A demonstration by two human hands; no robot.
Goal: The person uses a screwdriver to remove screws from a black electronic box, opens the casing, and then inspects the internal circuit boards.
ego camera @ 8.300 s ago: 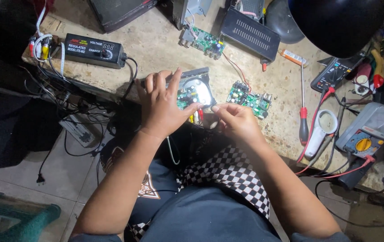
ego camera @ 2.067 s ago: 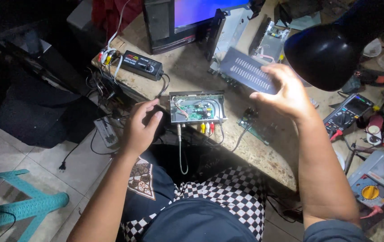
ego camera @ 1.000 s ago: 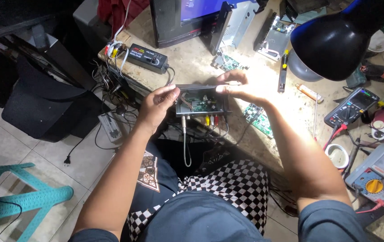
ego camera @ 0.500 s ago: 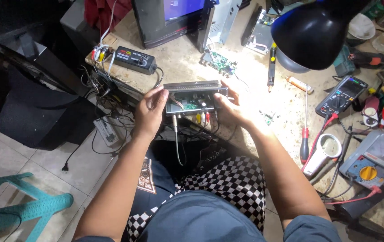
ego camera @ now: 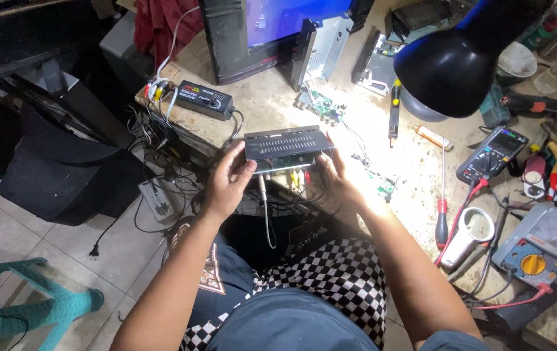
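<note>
Since the frame half a second earlier, the slotted black metal cover (ego camera: 289, 142) has come to sit squarely over the small electronics box, and both hands are closing in at its ends. The left hand (ego camera: 229, 182) is gripping the box's left end, thumb on the near side and fingers curled around the far edge, pinning cover and chassis together. The right hand (ego camera: 335, 177) is bracing the right end, its fingers wrapped snugly against the side (strong lamp glare is washing out the fingertips). The box is being held just above the near edge of the surface (ego camera: 272, 104), over the person's lap, likely so the cover can be lined up with the chassis beneath it. A strip of green circuit board (ego camera: 283, 164) is showing under the cover's front lip, and coloured connectors and a thin cable (ego camera: 266, 211) are hanging down from it.

A black desk lamp (ego camera: 450, 65) is leaning in from the right, lighting the work. A loose circuit board (ego camera: 320, 105) is lying just beyond the box, a black power adapter (ego camera: 204, 99) to the left, and a red-handled screwdriver (ego camera: 441, 201) and a digital multimeter (ego camera: 491, 153) well apart on the right.
</note>
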